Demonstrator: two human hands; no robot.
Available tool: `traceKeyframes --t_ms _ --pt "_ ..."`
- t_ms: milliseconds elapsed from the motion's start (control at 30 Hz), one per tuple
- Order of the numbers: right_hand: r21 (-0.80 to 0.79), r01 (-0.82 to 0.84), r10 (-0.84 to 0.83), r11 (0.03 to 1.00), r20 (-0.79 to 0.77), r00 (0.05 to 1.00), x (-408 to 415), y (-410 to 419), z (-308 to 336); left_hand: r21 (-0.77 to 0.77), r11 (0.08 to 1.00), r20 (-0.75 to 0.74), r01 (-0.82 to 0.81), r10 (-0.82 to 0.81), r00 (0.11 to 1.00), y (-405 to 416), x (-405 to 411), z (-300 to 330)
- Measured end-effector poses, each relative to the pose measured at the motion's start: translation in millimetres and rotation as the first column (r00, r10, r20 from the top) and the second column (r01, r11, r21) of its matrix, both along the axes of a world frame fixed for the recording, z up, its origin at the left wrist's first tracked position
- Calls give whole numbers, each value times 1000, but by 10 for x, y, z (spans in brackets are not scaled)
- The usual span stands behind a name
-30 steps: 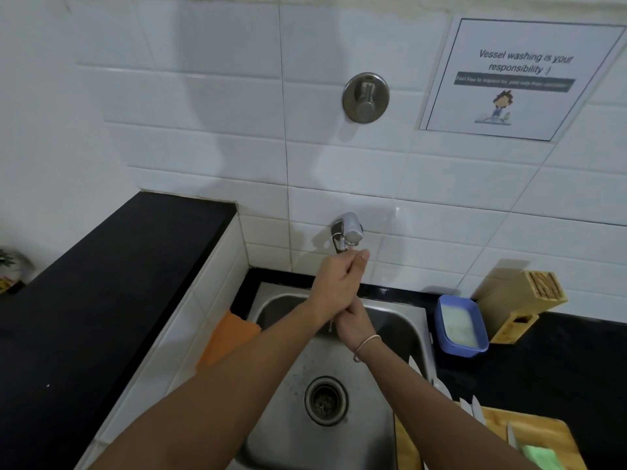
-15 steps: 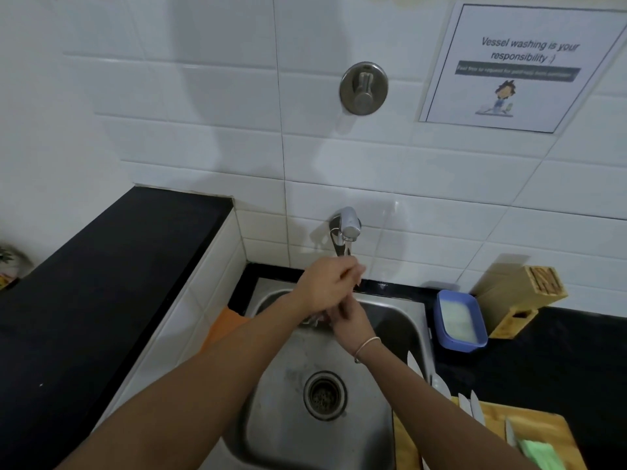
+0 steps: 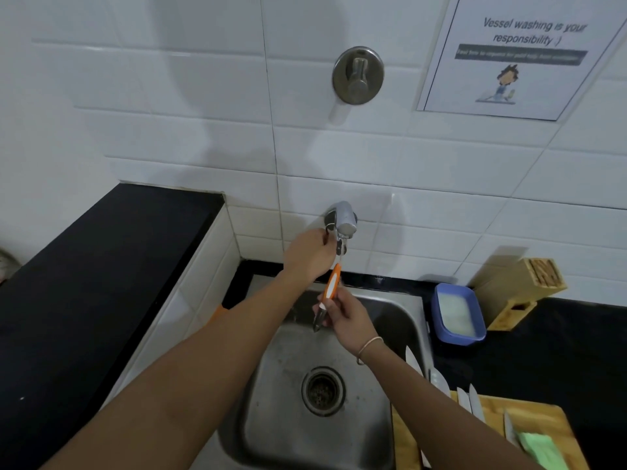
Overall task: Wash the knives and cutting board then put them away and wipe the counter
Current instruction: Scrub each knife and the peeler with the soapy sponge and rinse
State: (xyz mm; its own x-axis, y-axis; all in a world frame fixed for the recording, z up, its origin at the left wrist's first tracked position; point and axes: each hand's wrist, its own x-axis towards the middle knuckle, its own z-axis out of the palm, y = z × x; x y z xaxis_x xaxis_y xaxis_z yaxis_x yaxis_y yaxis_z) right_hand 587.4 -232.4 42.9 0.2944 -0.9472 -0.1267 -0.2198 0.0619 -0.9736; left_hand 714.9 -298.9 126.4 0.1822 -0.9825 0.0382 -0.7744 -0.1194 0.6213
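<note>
A small knife with an orange and white handle [image 3: 331, 283] is over the steel sink [image 3: 342, 442]. Its handle points up toward the tap [image 3: 343, 221] and its dark blade points down. My right hand [image 3: 347, 318] pinches it near where the blade meets the handle. My left hand [image 3: 310, 253] is raised to the tap, with its fingers curled at the tap's small lever. Several white-bladed knives [image 3: 438, 381] lie on the wooden cutting board [image 3: 539, 420] at the sink's right edge. A wooden knife block [image 3: 519, 286] stands on the black counter [image 3: 559, 354].
A blue tub [image 3: 458, 313] of cloudy liquid sits between sink and knife block. A green sponge [image 3: 543, 451] lies on the board's near end. An orange cloth [image 3: 220, 312] shows at the sink's left rim. A raised black ledge [image 3: 84, 283] runs along the left.
My hands were together under the tap. They have now parted: the left hand has risen to the tap lever, and the right holds the orange-handled knife in plain view.
</note>
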Motion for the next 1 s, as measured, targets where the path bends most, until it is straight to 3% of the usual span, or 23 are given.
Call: traceKeyframes --t_ms 333,433,500,533,633,767,833,1000 --pt "11 -30 30 999 12 999 13 -55 -26 -48 999 11 -10 10 1000 -68 -7 -138" --pt "36 -32 31 999 24 999 1 -24 -45 -9 1000 -60 -9 8 998 -47 -2 -137" --pt "40 -15 13 999 41 999 -3 13 -63 48 999 -214 0 10 977 25 -21 -148" --pt "45 -1 -2 999 52 999 -8 33 -79 102 995 -368 15 23 930 82 -37 -163" --pt "51 41 -44 998 58 997 -27 68 -97 244 954 -746 177 68 662 249 -72 -224" --pt "23 63 -65 998 92 994 -44 54 -2 119 947 -868 298 -46 494 415 -167 -186" --pt "5 53 -53 999 109 993 -53 75 70 21 962 -852 272 -125 508 527 -236 -141" --pt "-4 -15 15 1000 101 995 -82 163 113 -196 920 -592 339 -386 707 650 -227 -170"
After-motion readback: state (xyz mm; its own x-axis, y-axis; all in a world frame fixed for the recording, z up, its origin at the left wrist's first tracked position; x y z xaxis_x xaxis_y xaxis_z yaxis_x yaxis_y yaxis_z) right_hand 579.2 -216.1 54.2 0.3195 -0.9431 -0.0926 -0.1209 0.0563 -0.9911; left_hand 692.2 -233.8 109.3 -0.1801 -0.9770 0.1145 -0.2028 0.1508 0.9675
